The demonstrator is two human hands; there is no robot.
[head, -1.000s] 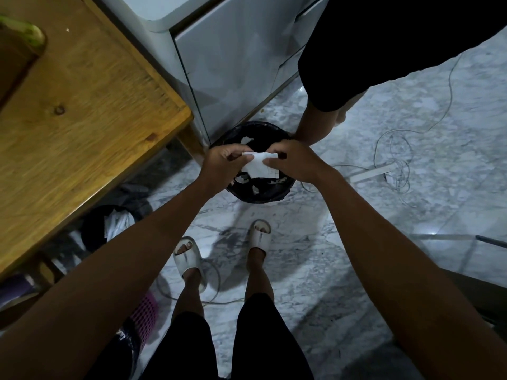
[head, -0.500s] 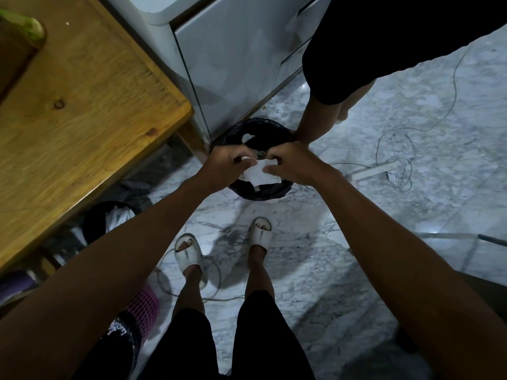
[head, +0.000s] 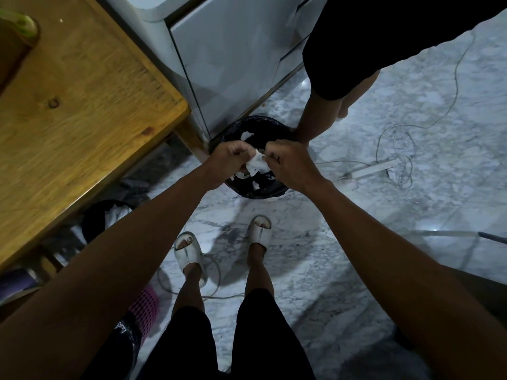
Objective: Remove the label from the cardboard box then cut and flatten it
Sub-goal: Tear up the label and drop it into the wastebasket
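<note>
**Label crumpled between both hands, over the bin**

Far left of your grip: wooden table edge. Your left hand pinches the left side of the crumpled white label, fingers curled tight on it. Your right hand pinches the right side, knuckles up, fingers closed on the paper. The label sits between the two hands, touching both, directly above the black-lined bin holding white scraps. Behind the grip: a white cabinet. Right of it: another person's leg, then a power strip on the marble floor.
</note>
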